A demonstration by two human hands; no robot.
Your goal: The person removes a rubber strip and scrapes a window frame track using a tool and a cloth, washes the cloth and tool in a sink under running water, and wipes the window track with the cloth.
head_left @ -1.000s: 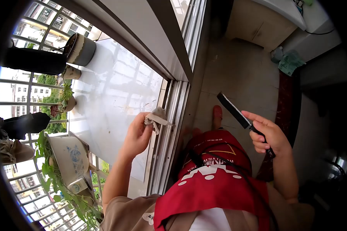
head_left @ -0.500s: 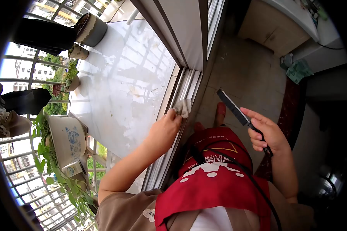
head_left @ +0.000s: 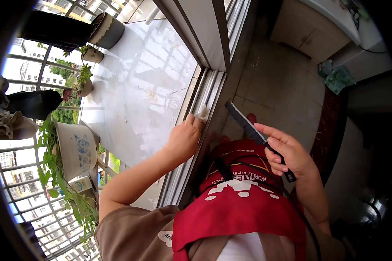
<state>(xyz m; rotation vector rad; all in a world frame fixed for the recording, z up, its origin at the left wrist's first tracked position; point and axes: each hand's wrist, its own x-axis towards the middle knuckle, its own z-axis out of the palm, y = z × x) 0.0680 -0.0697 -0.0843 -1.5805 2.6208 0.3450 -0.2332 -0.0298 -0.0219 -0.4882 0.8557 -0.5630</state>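
My left hand (head_left: 184,138) presses a small grey-white cloth (head_left: 203,113) into the metal window track (head_left: 204,98), fingers closed over it so that only a corner of the cloth shows. My right hand (head_left: 288,153) grips the thin handle of a black brush (head_left: 245,123), a flat narrow head pointing up and left toward the track, held in the air above the floor. A red apron (head_left: 239,209) covers my front at the bottom.
A white ledge (head_left: 135,95) lies outside the track, with a grey pot (head_left: 106,30) and small potted plants (head_left: 83,85) at its far end. A blue-patterned planter (head_left: 76,150) hangs on the window bars. Tiled floor (head_left: 283,87) and a green rag (head_left: 337,78) are at the right.
My left hand slid from the ledge into the window track with the cloth, then a little down the track. My right hand with the brush moved left, closer to the track.
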